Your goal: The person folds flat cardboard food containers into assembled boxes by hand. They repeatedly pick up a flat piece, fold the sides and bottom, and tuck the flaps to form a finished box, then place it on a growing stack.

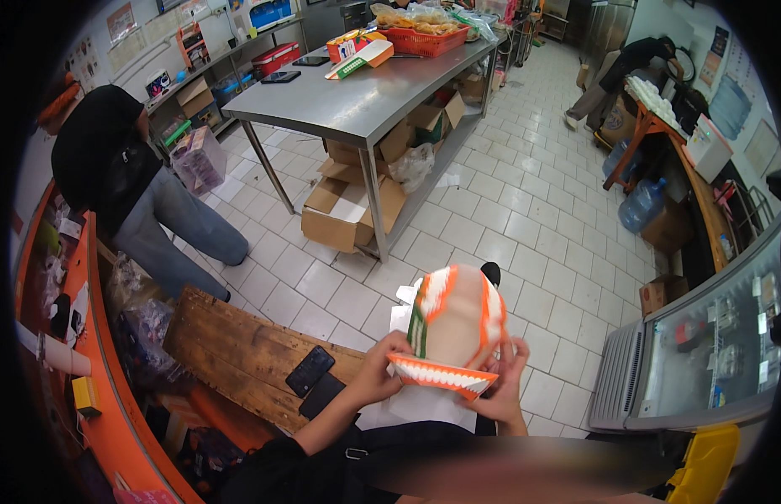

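A partly folded cardboard food box [459,323], printed orange, white and green outside and plain inside, is held upright over my lap. Its far part is smeared by motion. My left hand [382,367] pinches the near left corner, beside the orange-and-white scalloped front panel. At the opposite corner, my right hand [501,388] has its fingers bent around the edge, thumb low by the panel's tip. White sheets [417,409] lie on my lap beneath the box. Left of my forearm, a black phone [310,370] rests on a wooden bench [239,357].
A steel table [348,105] ahead carries a red basket [426,40], phones and a similar box [361,59]; cartons [352,210] sit below. One person [147,185] stands left, another [630,71] bends far right. A glass-topped freezer [701,353] is at right, an orange counter [113,378] left.
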Available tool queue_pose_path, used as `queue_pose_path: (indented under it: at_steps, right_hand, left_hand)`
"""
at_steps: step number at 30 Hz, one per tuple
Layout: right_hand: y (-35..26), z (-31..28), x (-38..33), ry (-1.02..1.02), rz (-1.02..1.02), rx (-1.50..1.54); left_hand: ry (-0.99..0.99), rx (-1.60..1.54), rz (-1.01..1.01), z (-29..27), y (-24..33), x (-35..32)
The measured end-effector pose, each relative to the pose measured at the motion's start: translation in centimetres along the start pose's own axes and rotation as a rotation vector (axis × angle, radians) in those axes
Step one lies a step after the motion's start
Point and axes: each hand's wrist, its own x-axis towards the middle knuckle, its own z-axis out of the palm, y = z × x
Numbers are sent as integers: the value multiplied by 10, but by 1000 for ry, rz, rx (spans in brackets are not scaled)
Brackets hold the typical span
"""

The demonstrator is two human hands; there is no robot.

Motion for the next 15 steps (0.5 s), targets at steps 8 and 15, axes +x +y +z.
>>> queue_pose_path:
  at_steps: [8, 15]
  right_hand:
    - [-22, -8, -44, 38, 461, 263]
    - [-35, -5, -36, -34, 478, 270]
  left_hand:
    - [-291, 13, 61, -1, 19, -32]
    - [-103, -654, -323, -7, 16, -22]
